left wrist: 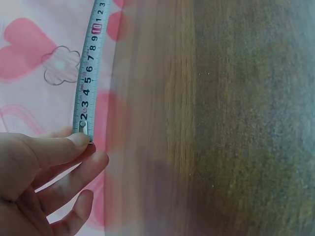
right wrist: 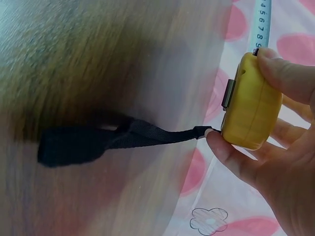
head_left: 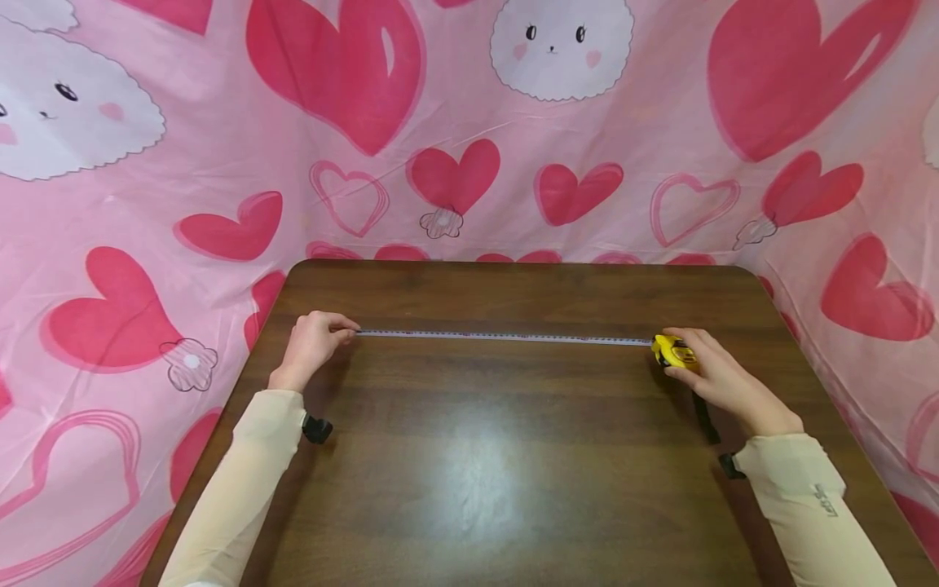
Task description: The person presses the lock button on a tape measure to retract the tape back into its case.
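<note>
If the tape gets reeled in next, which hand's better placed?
Likely the right hand: it holds the yellow case, while the left hand pinches the end of the tape.

Head cam: worn up high, faces forward and down across the tabletop (head_left: 469,424) to the patterned cloth (head_left: 455,98). Widest and farthest; both sleeves (head_left: 238,481) enter along the bottom edge. Left wrist cam: close in, left hand (head_left: 311,346) at lower left, tabletop filling the right side. Right wrist cam: also close, right hand (head_left: 726,379) coming in from the right, tabletop at left. Head/left overlap: tape end (left wrist: 83,129). Head/right overlap: yellow case (right wrist: 253,105). Tabletop and cloth show in all three.
</note>
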